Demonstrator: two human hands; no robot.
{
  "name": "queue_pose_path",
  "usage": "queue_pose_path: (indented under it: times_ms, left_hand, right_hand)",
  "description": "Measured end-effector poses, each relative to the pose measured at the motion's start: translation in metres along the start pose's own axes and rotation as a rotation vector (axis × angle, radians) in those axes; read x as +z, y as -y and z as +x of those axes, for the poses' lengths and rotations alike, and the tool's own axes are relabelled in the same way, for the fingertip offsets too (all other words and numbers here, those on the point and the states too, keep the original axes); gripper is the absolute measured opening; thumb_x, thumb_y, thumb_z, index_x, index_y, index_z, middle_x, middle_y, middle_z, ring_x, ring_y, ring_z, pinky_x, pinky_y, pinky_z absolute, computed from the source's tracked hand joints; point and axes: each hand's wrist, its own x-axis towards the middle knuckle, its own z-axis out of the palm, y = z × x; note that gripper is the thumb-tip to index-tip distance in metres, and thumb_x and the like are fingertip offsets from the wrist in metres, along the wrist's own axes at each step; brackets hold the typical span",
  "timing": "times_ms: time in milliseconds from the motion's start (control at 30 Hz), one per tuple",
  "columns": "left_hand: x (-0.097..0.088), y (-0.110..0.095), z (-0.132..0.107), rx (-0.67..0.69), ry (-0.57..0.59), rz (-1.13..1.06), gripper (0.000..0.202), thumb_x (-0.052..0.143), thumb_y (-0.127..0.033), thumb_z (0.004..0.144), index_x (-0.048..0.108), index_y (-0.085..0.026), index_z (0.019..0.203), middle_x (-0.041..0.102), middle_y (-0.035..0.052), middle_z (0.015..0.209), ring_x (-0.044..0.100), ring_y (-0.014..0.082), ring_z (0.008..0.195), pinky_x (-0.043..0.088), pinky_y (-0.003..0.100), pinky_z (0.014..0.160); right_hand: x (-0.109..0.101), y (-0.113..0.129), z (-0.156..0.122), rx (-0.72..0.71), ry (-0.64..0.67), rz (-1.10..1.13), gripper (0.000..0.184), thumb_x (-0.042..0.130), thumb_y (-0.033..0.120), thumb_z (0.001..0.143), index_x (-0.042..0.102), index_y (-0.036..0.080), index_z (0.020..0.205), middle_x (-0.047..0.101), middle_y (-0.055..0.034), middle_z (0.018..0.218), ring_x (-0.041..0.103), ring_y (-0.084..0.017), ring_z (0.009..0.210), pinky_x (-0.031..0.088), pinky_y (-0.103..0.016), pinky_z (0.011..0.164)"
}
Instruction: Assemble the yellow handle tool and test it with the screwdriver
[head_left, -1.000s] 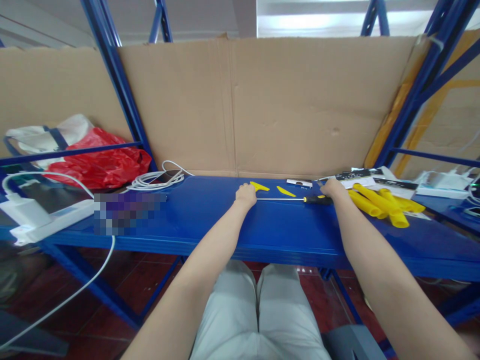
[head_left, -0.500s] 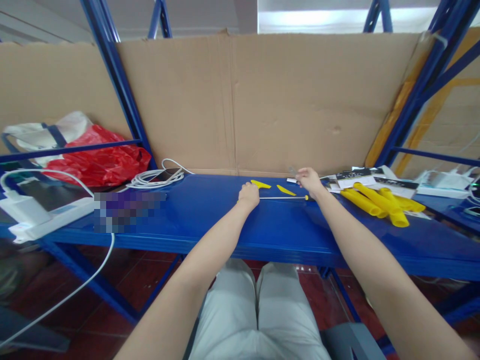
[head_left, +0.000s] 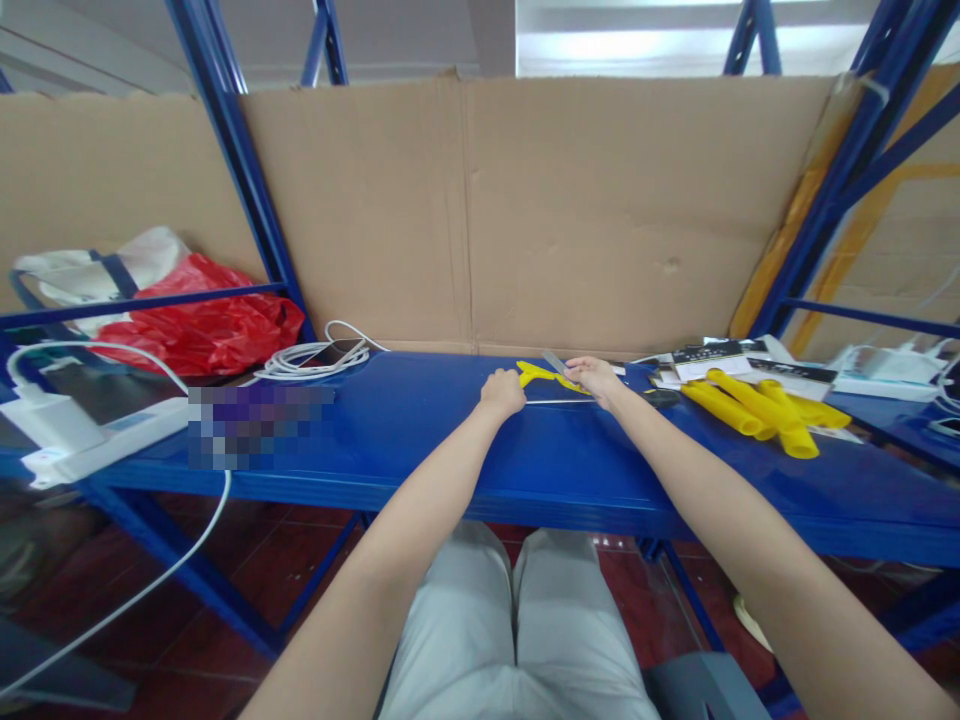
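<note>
My right fingers (head_left: 577,366), gripping a greyish strip (head_left: 553,361), have swung beside the yellow piece (head_left: 533,373) my left fingers (head_left: 516,382) pinch — two-handed work now.

Mid-frame there are two hands, a left hand (head_left: 502,393) and a right hand (head_left: 592,378), one thin grey strip (head_left: 553,361) and one screwdriver (head_left: 661,398); at right, at least four overlapping yellow rolls (head_left: 754,403); at left, one red bag (head_left: 206,325), one power strip (head_left: 124,440).
</note>
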Motion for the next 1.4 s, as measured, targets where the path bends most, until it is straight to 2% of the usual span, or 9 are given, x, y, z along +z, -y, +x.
queue_pose_path:
  times_ms: [200,333,633,867,1000,1200,1400]
  left_hand:
    - [-0.001,-0.001,0.001,0.083,-0.062,-0.05,0.035,0.056,-0.026,0.088,0.059,-0.019,0.122,0.06,0.0117,0.125,0.061,0.0231,0.113,0.047,0.03,0.095]
    - [-0.001,-0.004,0.0,0.151,-0.073,-0.072,0.032,0.055,-0.022,0.088,0.06,-0.02,0.12,0.064,0.0094,0.122,0.062,0.0222,0.111,0.048,0.031,0.093]
    - [0.0,-0.003,0.002,0.157,-0.036,-0.147,0.034,0.057,-0.022,0.085,0.061,-0.02,0.119,0.069,0.009,0.117,0.064,0.0234,0.11,0.049,0.031,0.09]
    - [0.0,-0.001,0.003,0.205,-0.056,-0.123,0.033,0.056,-0.021,0.086,0.061,-0.021,0.118,0.067,0.0078,0.119,0.062,0.0229,0.112,0.049,0.031,0.091]
    - [-0.001,0.0,0.003,0.206,-0.065,-0.143,0.032,0.058,-0.022,0.086,0.061,-0.022,0.117,0.067,0.0074,0.119,0.062,0.0225,0.112,0.049,0.031,0.091]
    - [-0.005,0.002,0.003,0.206,-0.071,-0.162,0.032,0.059,-0.022,0.086,0.062,-0.024,0.118,0.067,0.0055,0.119,0.062,0.0215,0.112,0.048,0.03,0.092]
    - [-0.005,0.005,0.002,0.265,-0.125,-0.124,0.038,0.056,-0.018,0.087,0.056,-0.022,0.125,0.064,0.0081,0.125,0.059,0.0224,0.116,0.046,0.032,0.096]
  right_hand:
    - [-0.003,0.008,-0.003,0.051,-0.047,0.023,0.021,0.067,0.002,0.074,0.053,0.016,0.068,0.057,0.0012,0.057,0.052,-0.008,0.053,0.042,-0.017,0.049]
    - [-0.005,0.008,-0.001,0.032,-0.057,0.022,0.02,0.063,0.001,0.077,0.053,0.017,0.07,0.057,0.0014,0.059,0.052,-0.008,0.053,0.043,-0.017,0.049]
    - [-0.007,0.004,0.002,-0.054,-0.024,0.019,0.024,0.071,0.004,0.07,0.052,0.019,0.074,0.056,0.0034,0.061,0.052,-0.008,0.054,0.043,-0.018,0.052]
    - [-0.008,0.005,-0.001,0.022,-0.003,-0.021,0.025,0.074,0.003,0.068,0.053,0.017,0.069,0.055,0.0031,0.056,0.051,-0.008,0.051,0.04,-0.019,0.048]
    - [-0.01,0.005,0.002,0.028,-0.002,-0.033,0.023,0.078,0.008,0.067,0.056,0.016,0.067,0.055,0.0021,0.055,0.049,-0.008,0.05,0.036,-0.018,0.046]
    - [-0.021,0.005,0.002,0.052,0.139,-0.027,0.028,0.085,0.025,0.063,0.059,0.014,0.064,0.056,0.0009,0.057,0.043,-0.007,0.05,0.031,-0.02,0.047]
    - [-0.023,0.011,-0.005,0.098,0.247,0.013,0.026,0.083,0.024,0.067,0.06,0.013,0.064,0.057,-0.001,0.058,0.046,-0.008,0.053,0.032,-0.021,0.05]
